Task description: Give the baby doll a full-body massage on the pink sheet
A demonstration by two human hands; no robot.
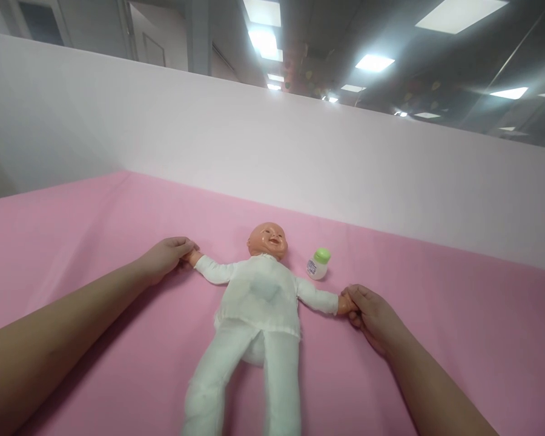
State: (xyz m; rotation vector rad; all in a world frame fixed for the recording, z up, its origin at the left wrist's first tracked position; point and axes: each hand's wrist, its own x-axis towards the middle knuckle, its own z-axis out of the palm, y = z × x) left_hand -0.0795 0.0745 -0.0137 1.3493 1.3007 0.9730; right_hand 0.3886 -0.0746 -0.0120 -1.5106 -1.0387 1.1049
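Note:
A baby doll (263,297) with a white cloth body and a hard plastic head lies on its back on the pink mat (131,375). Its arms are stretched out to both sides. My left hand (169,259) is closed around the doll's hand at the left. On the other side, my right hand (375,312) pinches the doll's other hand between thumb and fingers. Beside the doll's head, near its arm on the right, rests a small bottle (318,264) with a green cap and a printed label. The doll's feet are cut off by the lower edge.
A white wall or panel (236,145) rises along the far edge of the mat. Behind it are a door (158,39) at the left and lit ceiling panels (375,63) at the top right.

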